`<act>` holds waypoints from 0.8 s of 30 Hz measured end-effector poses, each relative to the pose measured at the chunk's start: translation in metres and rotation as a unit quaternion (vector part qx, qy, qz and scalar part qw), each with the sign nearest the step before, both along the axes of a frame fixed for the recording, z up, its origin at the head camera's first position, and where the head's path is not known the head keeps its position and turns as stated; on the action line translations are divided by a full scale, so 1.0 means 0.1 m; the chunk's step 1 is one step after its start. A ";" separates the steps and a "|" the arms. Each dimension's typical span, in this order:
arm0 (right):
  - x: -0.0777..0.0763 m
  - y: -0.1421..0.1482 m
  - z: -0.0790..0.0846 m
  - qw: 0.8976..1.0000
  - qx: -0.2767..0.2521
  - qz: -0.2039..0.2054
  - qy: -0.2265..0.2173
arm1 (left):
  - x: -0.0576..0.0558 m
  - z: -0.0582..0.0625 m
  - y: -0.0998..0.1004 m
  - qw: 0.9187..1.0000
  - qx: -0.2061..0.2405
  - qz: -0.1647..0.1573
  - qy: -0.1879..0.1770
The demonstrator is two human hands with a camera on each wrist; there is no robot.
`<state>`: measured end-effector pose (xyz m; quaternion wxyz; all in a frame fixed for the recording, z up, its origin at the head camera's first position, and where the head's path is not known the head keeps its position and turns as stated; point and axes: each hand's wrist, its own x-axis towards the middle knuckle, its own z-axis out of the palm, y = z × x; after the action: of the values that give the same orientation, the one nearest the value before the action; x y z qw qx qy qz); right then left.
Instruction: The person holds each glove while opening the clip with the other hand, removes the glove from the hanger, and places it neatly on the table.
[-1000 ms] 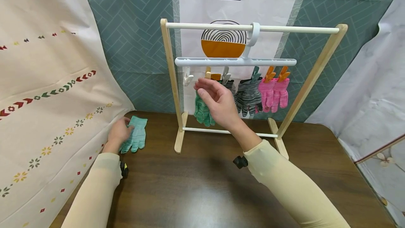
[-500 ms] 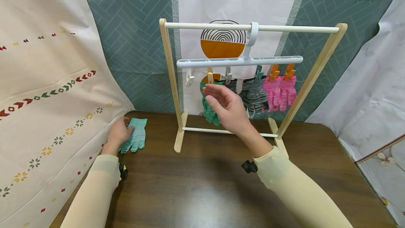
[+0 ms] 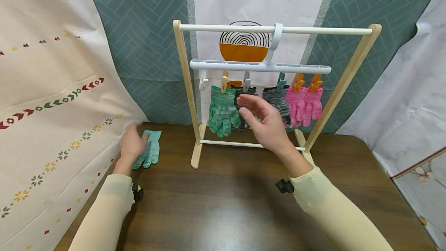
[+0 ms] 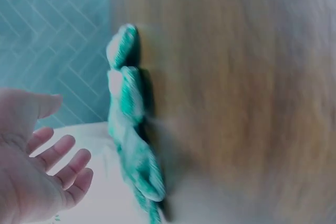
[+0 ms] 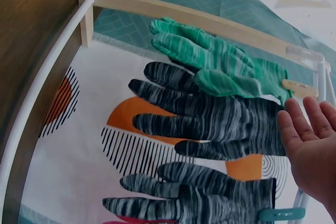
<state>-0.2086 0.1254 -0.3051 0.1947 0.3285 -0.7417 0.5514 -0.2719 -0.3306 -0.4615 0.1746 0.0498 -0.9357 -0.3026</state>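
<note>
My left hand (image 3: 132, 144) hovers beside a light green knit glove (image 3: 153, 148) lying on the table; in the left wrist view a gap separates its loose fingers from the glove. My right hand (image 3: 266, 125), fingers relaxed and holding nothing, is in front of a row of hanging gloves. A green glove (image 3: 223, 111) hangs from a yellow clothespin (image 3: 224, 82). Beside it a black-and-grey glove (image 5: 226, 121), partly hidden in the head view, hangs from a grey clothespin (image 3: 246, 82). Another black-and-grey glove (image 3: 275, 98) hangs from a teal clothespin (image 3: 280, 82).
A white hanger (image 3: 237, 65) hooks over the top rod (image 3: 324, 31) of a wooden rack (image 3: 186, 73). Two pink gloves (image 3: 312, 105) hang at its right end under orange clothespins (image 3: 316, 83). At its left end hangs a white clothespin (image 3: 203, 83). The dark wooden table (image 3: 195, 208) lies below.
My right hand has drawn away to the right, uncovering the hanging green glove. The hanger swung right and partly back. My left hand has shifted slightly and its fingers have lifted beside the table glove.
</note>
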 end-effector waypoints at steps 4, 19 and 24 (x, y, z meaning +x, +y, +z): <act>0.00 0.06 -0.03 0.999 0.017 -0.022 0.018 | 0.05 0.09 0.11 0.999 0.023 -0.004 0.030; -0.03 0.26 -0.17 0.994 0.058 -0.081 0.054 | 0.27 0.48 0.68 0.989 0.081 -0.048 0.112; -0.03 0.30 -0.20 0.992 0.065 -0.093 0.056 | 0.35 0.64 0.90 0.984 0.092 -0.069 0.138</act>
<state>-0.2120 0.1550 -0.3250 0.2652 0.3005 -0.7910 0.4623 -0.2370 -0.2406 -0.3974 0.2758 -0.0416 -0.8719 -0.4025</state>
